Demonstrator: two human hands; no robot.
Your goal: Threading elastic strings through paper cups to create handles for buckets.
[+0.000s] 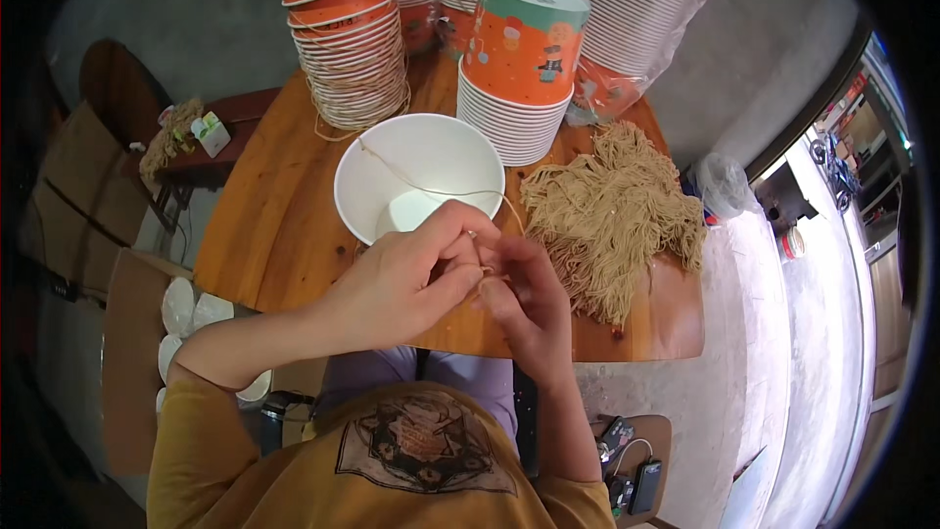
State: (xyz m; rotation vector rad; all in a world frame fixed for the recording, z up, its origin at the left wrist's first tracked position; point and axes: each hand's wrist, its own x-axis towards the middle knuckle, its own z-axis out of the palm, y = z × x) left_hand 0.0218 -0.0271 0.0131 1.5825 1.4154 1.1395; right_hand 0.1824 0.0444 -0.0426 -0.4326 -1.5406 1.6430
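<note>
A wide white paper bucket (357, 171) stands on the wooden table in front of me with its mouth facing up. A thin tan string (436, 192) crosses its opening and runs down to my fingers. At the bucket's near rim, my left hand (421, 269) is closed in a pinch on the string. Close beside it, my right hand (529, 309) is also pinched, and the string passes into its fingers. The fingertips of both hands nearly meet, and the exact spot where they grip is partly hidden.
Right of the bucket lies a loose pile of tan strings (607, 216). Behind stand upside-down stacks of orange buckets (524, 49), one stack hung with strings (352, 69), others in clear plastic (636, 10). A cardboard box (137, 353) with white buckets sits at lower left.
</note>
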